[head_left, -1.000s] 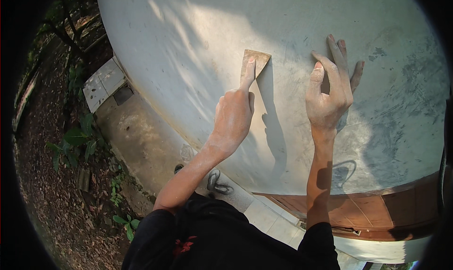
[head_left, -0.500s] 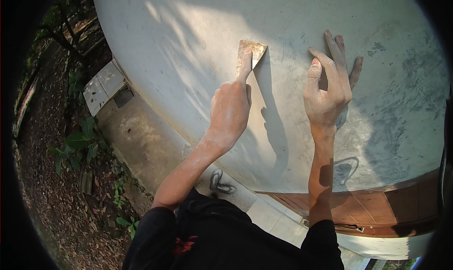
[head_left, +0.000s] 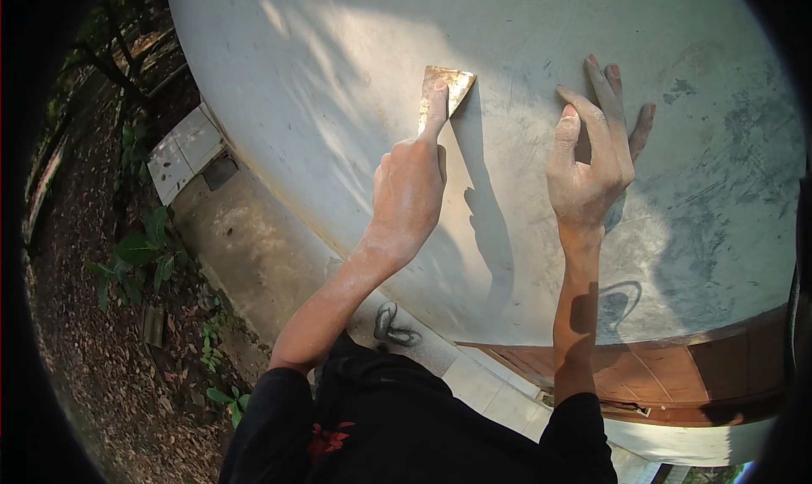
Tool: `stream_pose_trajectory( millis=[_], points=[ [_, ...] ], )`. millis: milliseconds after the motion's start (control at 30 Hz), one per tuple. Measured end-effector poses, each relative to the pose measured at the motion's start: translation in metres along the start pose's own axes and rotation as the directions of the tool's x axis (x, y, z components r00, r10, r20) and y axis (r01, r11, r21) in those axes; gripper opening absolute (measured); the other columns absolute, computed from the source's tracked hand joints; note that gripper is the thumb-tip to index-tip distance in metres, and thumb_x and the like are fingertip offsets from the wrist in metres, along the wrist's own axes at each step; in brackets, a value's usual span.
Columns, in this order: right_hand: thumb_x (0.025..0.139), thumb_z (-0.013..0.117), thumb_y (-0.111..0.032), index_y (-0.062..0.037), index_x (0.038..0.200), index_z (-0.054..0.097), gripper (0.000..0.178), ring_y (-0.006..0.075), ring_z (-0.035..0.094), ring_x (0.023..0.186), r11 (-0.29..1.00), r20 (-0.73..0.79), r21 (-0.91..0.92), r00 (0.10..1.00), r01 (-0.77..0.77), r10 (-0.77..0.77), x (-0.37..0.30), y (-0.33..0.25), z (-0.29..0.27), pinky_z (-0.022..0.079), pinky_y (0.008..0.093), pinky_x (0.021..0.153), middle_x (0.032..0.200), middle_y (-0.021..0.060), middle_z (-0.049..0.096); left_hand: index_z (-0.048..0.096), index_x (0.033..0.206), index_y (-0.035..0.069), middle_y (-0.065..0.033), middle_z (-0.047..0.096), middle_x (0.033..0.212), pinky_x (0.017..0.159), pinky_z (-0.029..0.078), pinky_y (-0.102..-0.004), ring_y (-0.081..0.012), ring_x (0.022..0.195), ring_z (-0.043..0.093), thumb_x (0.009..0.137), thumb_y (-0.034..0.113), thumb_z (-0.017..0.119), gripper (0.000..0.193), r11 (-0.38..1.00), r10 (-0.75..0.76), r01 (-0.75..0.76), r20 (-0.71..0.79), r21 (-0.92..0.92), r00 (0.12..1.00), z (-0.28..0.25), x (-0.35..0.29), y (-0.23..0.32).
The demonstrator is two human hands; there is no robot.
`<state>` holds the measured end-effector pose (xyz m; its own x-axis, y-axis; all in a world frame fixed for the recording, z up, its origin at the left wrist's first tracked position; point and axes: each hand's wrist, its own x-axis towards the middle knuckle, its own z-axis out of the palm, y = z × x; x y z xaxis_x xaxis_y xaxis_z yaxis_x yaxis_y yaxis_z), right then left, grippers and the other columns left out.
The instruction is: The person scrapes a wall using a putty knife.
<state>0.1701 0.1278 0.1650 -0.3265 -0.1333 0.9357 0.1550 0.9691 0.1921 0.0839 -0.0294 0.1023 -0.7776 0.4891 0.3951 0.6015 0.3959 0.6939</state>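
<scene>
My left hand [head_left: 410, 192], dusted white, grips a putty knife [head_left: 447, 91] with the index finger stretched along its tan blade. The blade lies flat against a pale grey plastered wall [head_left: 338, 87]. To the right, my right hand [head_left: 592, 158] rests open on the same wall, fingers spread upward, holding nothing. Both forearms rise from black sleeves at the lower edge. The knife's handle is hidden inside my left fist.
Below the wall runs a brown wooden panel [head_left: 677, 374] and a pale tiled ledge [head_left: 491, 391]. A sandal [head_left: 393, 325] lies on the concrete strip [head_left: 245, 247]. Farther left are a grey slab [head_left: 182, 154], green plants [head_left: 139, 256] and leaf-strewn ground [head_left: 101, 374].
My left hand has slid the putty knife slightly upward along the wall. The right hand has stayed pressed in nearly the same place.
</scene>
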Motion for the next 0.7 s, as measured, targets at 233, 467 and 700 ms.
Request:
stream_pose_trajectory(
  millis=[233,467,700],
  points=[
    [0.09,0.057,-0.01,-0.014,0.097,0.074,0.019,0.0241,0.051,0.133,1.0,0.012,0.001,1.0,-0.012,0.012,-0.001,-0.002,0.002,0.012,0.0485,0.122,0.126,0.0052,0.067,0.027,0.153,0.004,-0.0082,0.05,0.05,0.045,0.043,-0.0364,-0.0132,0.043,0.044,0.091,-0.006,0.049,0.066,1.0,0.025,-0.025,-0.029,0.004,0.999,-0.011,0.016,0.003],
    [0.088,0.06,-0.01,-0.0145,0.095,0.073,0.016,0.023,0.052,0.132,0.999,-0.011,0.03,1.0,-0.024,0.024,-0.001,-0.002,0.003,0.014,0.0521,0.121,0.124,0.0046,0.068,0.027,0.153,0.004,-0.007,0.048,0.048,0.043,0.041,-0.0348,-0.0131,0.04,0.041,0.091,-0.006,0.048,0.066,0.999,0.033,-0.033,-0.014,0.002,0.999,-0.008,0.014,-0.006],
    [0.086,0.062,-0.01,-0.0137,0.094,0.073,0.014,0.0229,0.052,0.132,0.999,-0.014,0.035,0.999,-0.035,0.035,-0.002,-0.003,0.004,0.013,0.0532,0.121,0.123,0.0045,0.069,0.026,0.154,0.007,-0.0056,0.044,0.048,0.044,0.04,-0.0369,-0.0138,0.041,0.04,0.092,-0.006,0.046,0.066,0.999,0.023,-0.024,-0.031,-0.024,0.999,-0.009,0.017,-0.004]
  ],
)
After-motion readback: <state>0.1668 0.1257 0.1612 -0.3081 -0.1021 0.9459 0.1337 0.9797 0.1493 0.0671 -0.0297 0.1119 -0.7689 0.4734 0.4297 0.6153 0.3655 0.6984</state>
